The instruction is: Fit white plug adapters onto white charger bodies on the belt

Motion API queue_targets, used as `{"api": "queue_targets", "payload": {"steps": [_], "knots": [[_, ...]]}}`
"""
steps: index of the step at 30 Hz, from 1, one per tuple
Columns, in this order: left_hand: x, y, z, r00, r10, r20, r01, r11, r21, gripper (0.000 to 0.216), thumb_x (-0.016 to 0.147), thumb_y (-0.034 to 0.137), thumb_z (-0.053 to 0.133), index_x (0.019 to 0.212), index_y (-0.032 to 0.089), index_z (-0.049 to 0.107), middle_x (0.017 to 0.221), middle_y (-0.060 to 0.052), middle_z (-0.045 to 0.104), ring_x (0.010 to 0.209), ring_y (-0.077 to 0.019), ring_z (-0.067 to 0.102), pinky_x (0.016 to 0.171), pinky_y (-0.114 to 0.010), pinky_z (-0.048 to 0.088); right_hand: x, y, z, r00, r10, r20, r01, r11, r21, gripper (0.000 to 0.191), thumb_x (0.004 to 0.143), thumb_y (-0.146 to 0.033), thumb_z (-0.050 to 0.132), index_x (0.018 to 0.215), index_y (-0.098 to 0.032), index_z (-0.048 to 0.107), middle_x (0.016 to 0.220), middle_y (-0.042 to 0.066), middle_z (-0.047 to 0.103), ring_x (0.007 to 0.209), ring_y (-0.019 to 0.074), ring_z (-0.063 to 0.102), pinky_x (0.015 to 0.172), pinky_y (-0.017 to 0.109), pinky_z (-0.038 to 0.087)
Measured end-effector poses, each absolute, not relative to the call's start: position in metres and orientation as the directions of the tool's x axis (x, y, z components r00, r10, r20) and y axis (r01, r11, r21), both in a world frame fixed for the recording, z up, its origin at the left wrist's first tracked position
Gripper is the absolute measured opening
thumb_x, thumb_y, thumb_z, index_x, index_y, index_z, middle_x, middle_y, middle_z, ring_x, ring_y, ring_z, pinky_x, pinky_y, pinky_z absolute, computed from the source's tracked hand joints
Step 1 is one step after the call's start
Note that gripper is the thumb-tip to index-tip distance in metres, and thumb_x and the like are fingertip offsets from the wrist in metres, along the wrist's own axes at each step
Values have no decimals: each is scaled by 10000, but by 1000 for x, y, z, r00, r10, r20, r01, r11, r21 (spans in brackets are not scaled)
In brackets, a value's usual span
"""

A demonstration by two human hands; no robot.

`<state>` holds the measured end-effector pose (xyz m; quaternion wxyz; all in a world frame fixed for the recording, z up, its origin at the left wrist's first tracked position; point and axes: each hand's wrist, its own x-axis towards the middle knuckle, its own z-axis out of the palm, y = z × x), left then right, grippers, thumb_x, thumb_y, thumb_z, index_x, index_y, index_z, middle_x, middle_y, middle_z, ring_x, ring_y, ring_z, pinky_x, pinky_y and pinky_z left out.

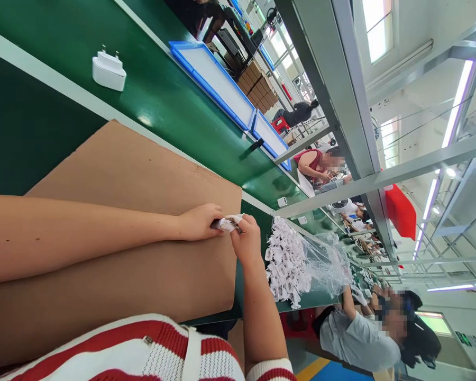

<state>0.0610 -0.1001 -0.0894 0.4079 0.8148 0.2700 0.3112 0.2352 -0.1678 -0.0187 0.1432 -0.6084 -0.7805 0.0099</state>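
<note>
My left hand (200,222) and my right hand (246,243) meet over the edge of a brown cardboard sheet (135,174). Both are closed on a small white item (228,222), pinched between their fingers; it looks like a white plug piece with a wrap, though its detail is too small to tell. Just beyond my right hand lies a heap of white plug adapters (287,259) spilling out of a clear plastic bag (325,264). The whole view is turned on its side.
A single white plug adapter (109,71) stands on the green conveyor belt (162,100). Blue-rimmed trays (214,79) lie farther along. A person in grey (357,338) and another in red (313,164) work nearby. Stacked cardboard boxes (259,87) stand behind.
</note>
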Motion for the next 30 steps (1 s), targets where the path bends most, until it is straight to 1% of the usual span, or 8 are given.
{"api": "queue_targets", "payload": {"steps": [8, 13, 16, 19, 22, 24, 25, 30], "knots": [[63, -102, -92, 645, 711, 281, 190, -505, 842, 250, 844, 382, 645, 712, 171, 626, 829, -76, 579, 816, -241, 573, 722, -337, 418, 236, -165, -25, -250, 938, 240, 952, 283, -116, 226, 796, -27, 594, 796, -224, 704, 851, 33, 634, 861, 206, 546, 738, 299, 447], [62, -102, -93, 645, 708, 289, 205, -525, 826, 308, 874, 448, 606, 731, 177, 637, 838, -82, 594, 809, -242, 580, 724, -345, 433, 226, -163, -19, -166, 977, 134, 983, 175, -58, 185, 792, -62, 648, 709, -225, 672, 823, 14, 623, 836, 188, 562, 684, 278, 415], [62, -102, -92, 641, 710, 291, 224, -536, 814, 341, 861, 505, 592, 754, 184, 639, 841, -88, 626, 836, -260, 607, 748, -357, 462, 217, -169, -22, -60, 984, 168, 994, 74, -77, 169, 850, -111, 649, 888, -242, 748, 914, 20, 682, 905, 203, 596, 709, 284, 438], [63, -103, -92, 645, 704, 296, 248, -560, 791, 373, 860, 551, 575, 763, 197, 642, 849, -88, 667, 862, -279, 636, 773, -369, 499, 211, -177, -30, 17, 975, 221, 992, 11, -129, 263, 888, -123, 634, 1085, -252, 752, 1016, 30, 725, 973, 218, 619, 778, 296, 476], [64, -105, -95, 614, 709, 347, 246, -590, 769, 454, 866, 589, 557, 1047, 203, 715, 1099, -104, 726, 941, -290, 669, 825, -378, 547, 208, -181, -37, 93, 966, 241, 982, -49, -182, 286, 879, -145, 671, 1147, -230, 721, 1040, 45, 741, 983, 232, 638, 817, 312, 498], [64, -107, -98, 580, 725, 371, 258, -596, 760, 596, 868, 590, 537, 1313, 207, 643, 1331, -123, 673, 984, -288, 687, 844, -381, 573, 207, -183, -41, 143, 957, 254, 974, -90, -209, 255, 874, -166, 693, 1126, -203, 709, 1051, 59, 750, 985, 242, 649, 832, 325, 506], [63, -108, -99, 579, 726, 371, 275, -602, 749, 623, 873, 584, 520, 1362, 210, 613, 1380, -127, 651, 1016, -294, 691, 867, -389, 580, 207, -183, -42, 152, 954, 258, 972, -97, -216, 217, 876, -175, 696, 1092, -194, 708, 1057, 65, 755, 991, 245, 654, 842, 329, 507], [60, -102, -96, 620, 699, 356, 409, -676, 613, 469, 877, 589, 427, 1058, 255, 702, 1149, -103, 758, 1120, -361, 677, 990, -488, 559, 209, -181, -44, 88, 961, 261, 976, -31, -215, 145, 904, -244, 698, 1039, -193, 707, 1111, 52, 774, 1021, 234, 676, 854, 330, 507]]}}
